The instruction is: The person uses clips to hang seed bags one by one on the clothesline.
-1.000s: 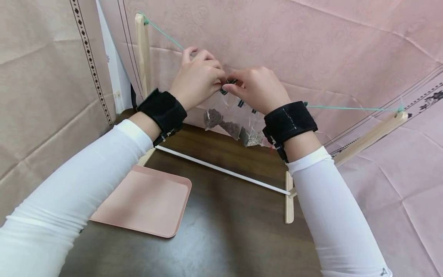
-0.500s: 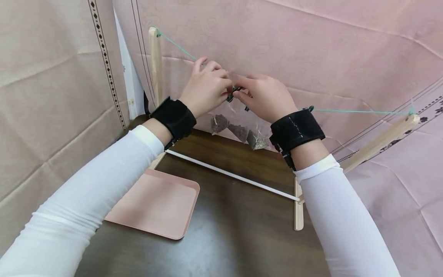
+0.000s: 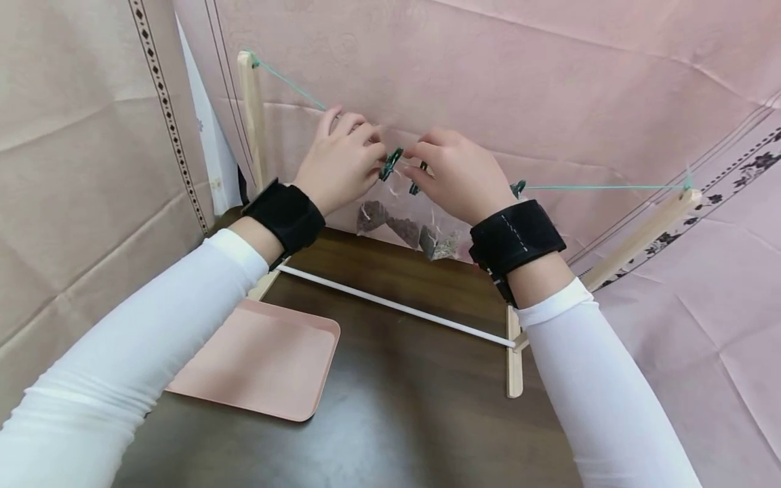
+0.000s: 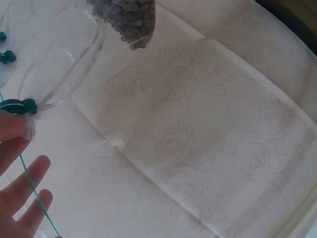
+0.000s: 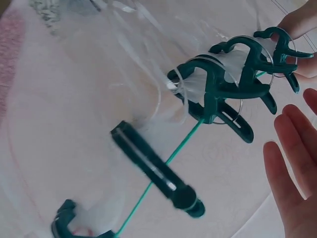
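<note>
Small clear bags (image 3: 372, 217) of dark grit hang from green plastic clips (image 3: 390, 165) on a thin green cord (image 4: 42, 210). My left hand (image 3: 342, 159) is at the leftmost clip. Its thumb and forefinger pinch a bit of plastic bag (image 4: 30, 130) just beside that clip, while the other fingers spread past the cord. Next to the neighbouring clip (image 5: 213, 89) is my right hand (image 3: 460, 173). In the right wrist view its fingers (image 5: 285, 173) are straight and hold nothing. More clips (image 5: 158, 168) sit along the cord.
Two wooden posts (image 3: 251, 115) carry the cord, joined low down by a white rod (image 3: 390, 301). A pink tray (image 3: 293, 366) lies on the dark table (image 3: 415, 407) at the left. Pink patterned cloth (image 3: 549, 81) hangs behind.
The right thumb and finger, earlier gripping the leftmost clip, have come away from it and shifted slightly right. The left hand stays at the clip. The head view has shifted a little.
</note>
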A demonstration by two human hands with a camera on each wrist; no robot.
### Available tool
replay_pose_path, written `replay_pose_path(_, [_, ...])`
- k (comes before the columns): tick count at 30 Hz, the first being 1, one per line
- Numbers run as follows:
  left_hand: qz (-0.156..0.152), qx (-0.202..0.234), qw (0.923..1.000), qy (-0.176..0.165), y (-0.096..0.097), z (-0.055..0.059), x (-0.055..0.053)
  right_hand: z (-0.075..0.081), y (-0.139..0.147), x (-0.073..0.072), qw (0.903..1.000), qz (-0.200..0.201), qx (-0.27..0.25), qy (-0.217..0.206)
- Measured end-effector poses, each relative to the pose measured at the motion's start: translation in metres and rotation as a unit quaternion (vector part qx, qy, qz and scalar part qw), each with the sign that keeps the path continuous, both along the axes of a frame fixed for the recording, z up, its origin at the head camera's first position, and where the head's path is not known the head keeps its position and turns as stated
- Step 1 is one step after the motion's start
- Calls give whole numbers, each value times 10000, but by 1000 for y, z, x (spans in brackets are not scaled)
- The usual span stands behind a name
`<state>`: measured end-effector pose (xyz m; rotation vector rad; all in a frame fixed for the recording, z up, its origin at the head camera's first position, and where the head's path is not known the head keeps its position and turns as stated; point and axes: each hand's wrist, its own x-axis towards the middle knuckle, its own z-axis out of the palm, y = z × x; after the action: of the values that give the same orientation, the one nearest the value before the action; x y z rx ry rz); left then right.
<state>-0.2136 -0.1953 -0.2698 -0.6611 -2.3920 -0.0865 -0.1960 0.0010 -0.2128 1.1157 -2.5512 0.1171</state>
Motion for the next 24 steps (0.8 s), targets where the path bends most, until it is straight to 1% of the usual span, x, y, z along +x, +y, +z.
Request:
replay_pose_path(4, [-22,-37,10000,-32,-3,-2,5,-5,7,5,9997,133,-124,179])
replay_pose_path(8, [50,-33,9999,-88,-5,-4,9,-8,13,9,9992,258,-173,262])
replay_pose_path(12, [48,81,9999,68,-6,-7,13,-12,19,13,9987,316,-269,307])
replay_pose_path(17, [53,160,9994,305,-12,-11,19,-22,24,17,9969,446,-407,511])
replay_pose_path(20, [90,94,9995,290,-14,-12,23,-27,28,18,9957,494,-454,638])
replay_pose_path(24, [114,58,9997,186,-15,-16,31,-32,34,24,9959,414,-465,650])
